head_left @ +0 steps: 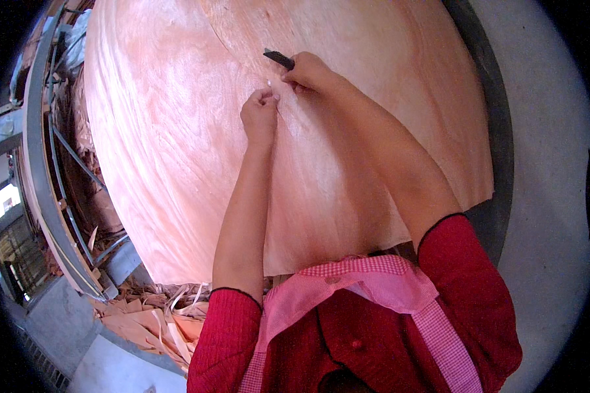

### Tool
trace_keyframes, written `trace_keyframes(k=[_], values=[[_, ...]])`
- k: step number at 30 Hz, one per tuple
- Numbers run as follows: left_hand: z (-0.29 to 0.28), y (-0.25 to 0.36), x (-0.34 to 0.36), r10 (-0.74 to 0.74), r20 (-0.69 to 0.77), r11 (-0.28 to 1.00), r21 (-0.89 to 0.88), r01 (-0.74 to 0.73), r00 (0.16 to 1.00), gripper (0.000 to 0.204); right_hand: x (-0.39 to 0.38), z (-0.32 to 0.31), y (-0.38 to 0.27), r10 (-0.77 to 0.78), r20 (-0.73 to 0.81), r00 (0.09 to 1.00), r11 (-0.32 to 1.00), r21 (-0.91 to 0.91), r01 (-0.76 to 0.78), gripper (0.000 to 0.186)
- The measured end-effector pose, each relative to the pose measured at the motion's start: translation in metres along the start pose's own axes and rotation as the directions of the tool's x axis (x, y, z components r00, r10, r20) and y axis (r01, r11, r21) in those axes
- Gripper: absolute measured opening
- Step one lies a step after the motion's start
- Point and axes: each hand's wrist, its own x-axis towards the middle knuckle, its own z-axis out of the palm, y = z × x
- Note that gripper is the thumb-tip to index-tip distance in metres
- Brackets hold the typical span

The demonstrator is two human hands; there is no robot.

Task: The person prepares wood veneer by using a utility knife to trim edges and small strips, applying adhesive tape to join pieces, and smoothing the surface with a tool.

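A large sheet of pinkish wood veneer (177, 164) with wavy grain spreads out in front of me. My right hand (310, 71) is closed around a black-handled utility knife (280, 59), whose tip points to the upper left above the veneer. Just left of it and a little nearer, my left hand (260, 116) is closed, its thumb and fingertips pinched together close to the sheet. A tiny whitish bit shows near those fingertips; what they hold, if anything, is too small to name. A thin dark line runs in the veneer beyond both hands.
Torn veneer scraps (154, 327) lie heaped below the sheet's near left edge. A metal frame (42, 177) with thin bars stands along the left side. Grey floor (544, 196) and a dark curved strip (498, 98) border the sheet on the right.
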Motion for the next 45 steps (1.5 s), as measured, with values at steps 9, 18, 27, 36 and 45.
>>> trace_keyframes(k=[9,18,27,36,45], values=[[-0.002,0.009,0.002,-0.063,-0.046,0.992,0.108,0.068,0.997,0.018,-0.024,0.002,-0.013,-0.092,-0.168,0.981,0.996,-0.015,0.091,0.020],[0.003,0.022,-0.002,0.028,-0.105,0.968,0.250,-0.001,0.994,0.019,-0.049,0.021,-0.017,0.049,-0.132,0.990,0.978,0.207,-0.021,0.021],[-0.035,0.026,-0.007,0.412,0.167,0.722,0.539,-0.433,0.896,0.011,-0.046,0.034,-0.011,0.138,-0.017,0.990,0.796,0.597,-0.100,0.006],[-0.058,0.024,0.012,0.633,0.396,0.481,0.472,-0.739,0.665,0.010,-0.050,0.038,-0.012,0.115,-0.122,0.986,0.861,0.507,-0.037,0.008],[-0.045,0.022,0.046,0.744,0.305,0.395,0.517,-0.760,0.594,0.019,-0.056,0.039,-0.022,0.187,-0.301,0.935,0.961,0.253,-0.111,0.020]])
